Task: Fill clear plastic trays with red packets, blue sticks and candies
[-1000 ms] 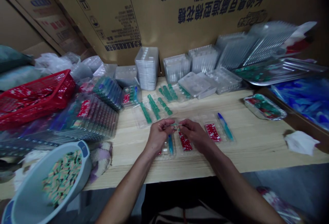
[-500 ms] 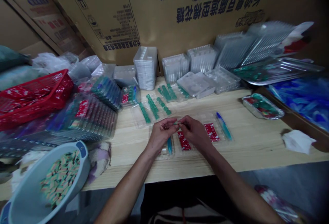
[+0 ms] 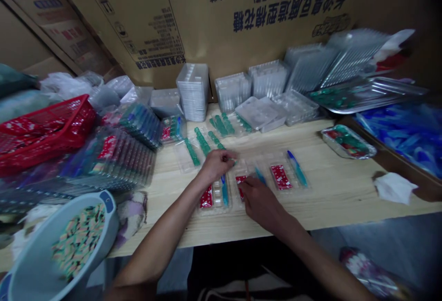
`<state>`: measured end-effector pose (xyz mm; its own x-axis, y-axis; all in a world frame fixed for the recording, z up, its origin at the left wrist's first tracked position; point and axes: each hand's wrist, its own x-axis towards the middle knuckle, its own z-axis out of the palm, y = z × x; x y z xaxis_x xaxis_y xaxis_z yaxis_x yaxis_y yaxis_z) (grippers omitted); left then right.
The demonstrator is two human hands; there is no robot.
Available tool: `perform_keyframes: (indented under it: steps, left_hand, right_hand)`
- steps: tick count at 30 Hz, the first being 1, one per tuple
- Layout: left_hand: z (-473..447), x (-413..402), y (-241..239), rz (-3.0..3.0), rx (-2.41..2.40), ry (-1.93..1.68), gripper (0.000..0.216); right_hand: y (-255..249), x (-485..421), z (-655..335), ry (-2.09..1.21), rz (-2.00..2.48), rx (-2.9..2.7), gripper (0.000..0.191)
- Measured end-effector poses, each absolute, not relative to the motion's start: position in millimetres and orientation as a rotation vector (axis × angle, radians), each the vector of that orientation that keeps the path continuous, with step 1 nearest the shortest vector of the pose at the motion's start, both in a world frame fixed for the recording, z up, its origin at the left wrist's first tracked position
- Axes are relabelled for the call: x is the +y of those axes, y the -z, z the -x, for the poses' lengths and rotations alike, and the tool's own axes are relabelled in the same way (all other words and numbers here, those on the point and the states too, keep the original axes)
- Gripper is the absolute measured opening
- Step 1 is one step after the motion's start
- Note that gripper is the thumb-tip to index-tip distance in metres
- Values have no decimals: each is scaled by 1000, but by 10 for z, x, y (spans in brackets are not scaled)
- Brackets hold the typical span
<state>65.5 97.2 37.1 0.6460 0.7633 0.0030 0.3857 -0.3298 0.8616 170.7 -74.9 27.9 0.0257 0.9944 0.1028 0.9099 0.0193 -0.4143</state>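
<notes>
My left hand (image 3: 217,165) is over the back of the front clear plastic trays, its fingertips pinched at a small greenish piece too blurred to name. Under that wrist a tray holds a red packet (image 3: 206,197) and a blue plastic pen-like stick (image 3: 224,191). My right hand (image 3: 259,200) is low over the middle tray, fingers curled at a red patterned packet (image 3: 241,182); whatever they grip is hidden. Another blue stick (image 3: 260,175) shows just beyond it. The right tray holds a red packet (image 3: 281,177) and a blue-teal stick (image 3: 297,168).
Behind lie green moulded strips (image 3: 202,141) and stacked clear trays (image 3: 192,92). At left are a red basket (image 3: 74,128), filled packs (image 3: 127,158) and a blue tub (image 3: 109,220) of small striped pieces. At right are a foil tray (image 3: 368,151), crumpled tissue (image 3: 395,188) and a box of blue sticks (image 3: 410,130).
My hands, together at the fingertips before, are now apart. The right one has moved down over the middle tray; the left has shifted slightly up and left, uncovering the left tray's red packet.
</notes>
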Motion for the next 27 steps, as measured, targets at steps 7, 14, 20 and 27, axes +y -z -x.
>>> perform_keyframes:
  steps: [7, 14, 20, 27]
  left_hand:
    - [-938, 983, -384, -2415, 861, -266, 19]
    - [-928, 944, -367, -2572, 751, -211, 24]
    - [-902, 998, -276, -2688, 699, -223, 23]
    - [-786, 807, -305, -2799, 609, -185, 23]
  right_hand:
    - [-238, -719, -1657, -324, 2027, -1965, 34]
    - [-218, -736, -1645, -266, 2058, -1979, 35]
    - [-232, -746, -1642, -293, 2042, -1999, 35]
    - [-204, -747, -1629, -316, 1981, -1950, 29]
